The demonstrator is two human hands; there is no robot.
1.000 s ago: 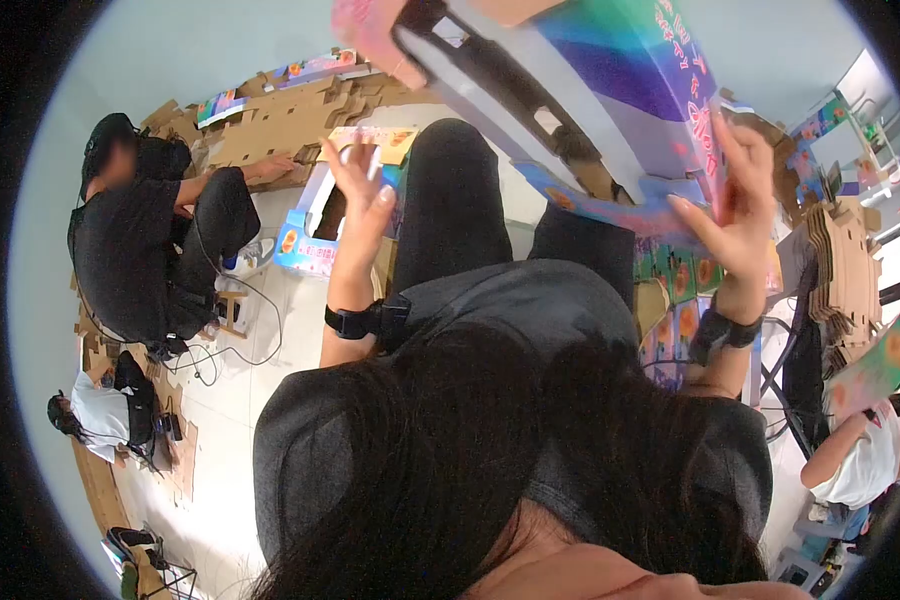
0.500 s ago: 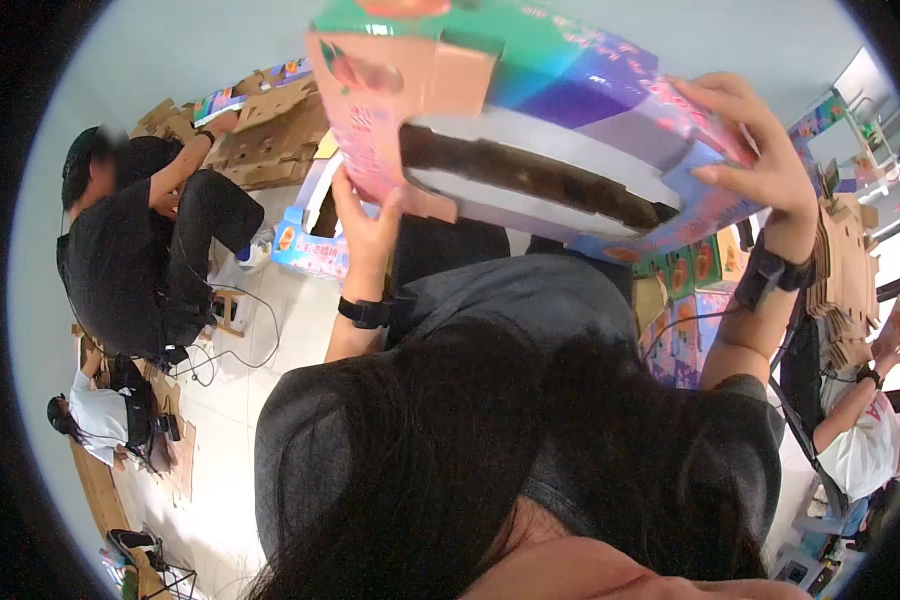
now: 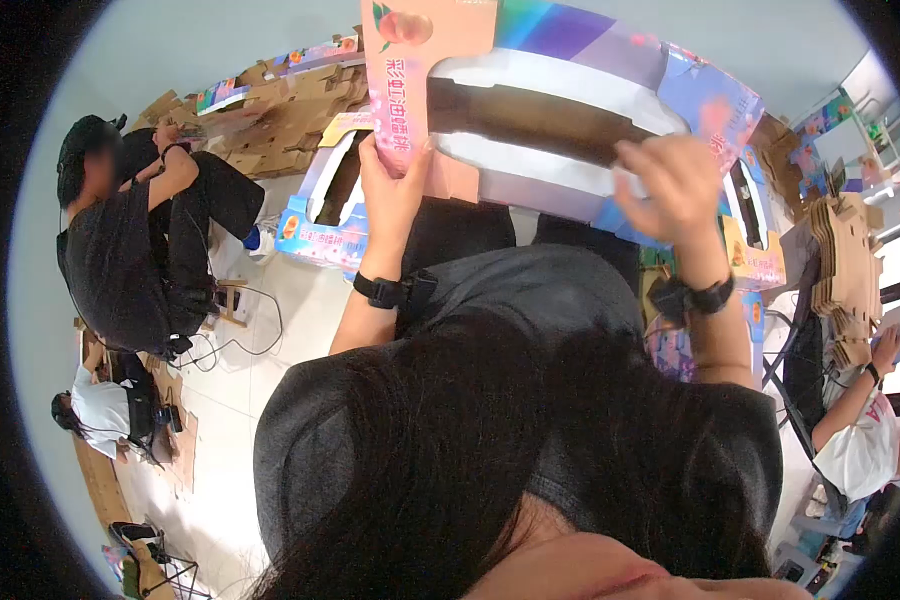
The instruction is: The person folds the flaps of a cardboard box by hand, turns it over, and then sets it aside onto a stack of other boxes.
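Note:
A printed cardboard fruit carton (image 3: 398, 95) is in front of me, with a peach picture and pink lettering on its orange end flap. A long rounded opening in its face shows the brown inside. My left hand (image 3: 394, 190) grips the lower left of the carton, thumb and fingers around the orange flap. My right hand (image 3: 676, 185) is slightly blurred in front of the carton's right end, near the blue corner flap (image 3: 705, 95). Its fingers are bent and apart, with nothing visible between them.
Other printed cartons stand at left (image 3: 320, 238) and right (image 3: 755, 258). Flattened cardboard (image 3: 295, 115) lies behind, and more is stacked (image 3: 838, 270) at right. A person in black (image 3: 120, 245) sits at left; people in white are lower left (image 3: 102, 410) and right (image 3: 860, 445).
My right hand has let go of the carton's right end and moved left and down in front of it. The carton has turned more level and shifted slightly right at its left end.

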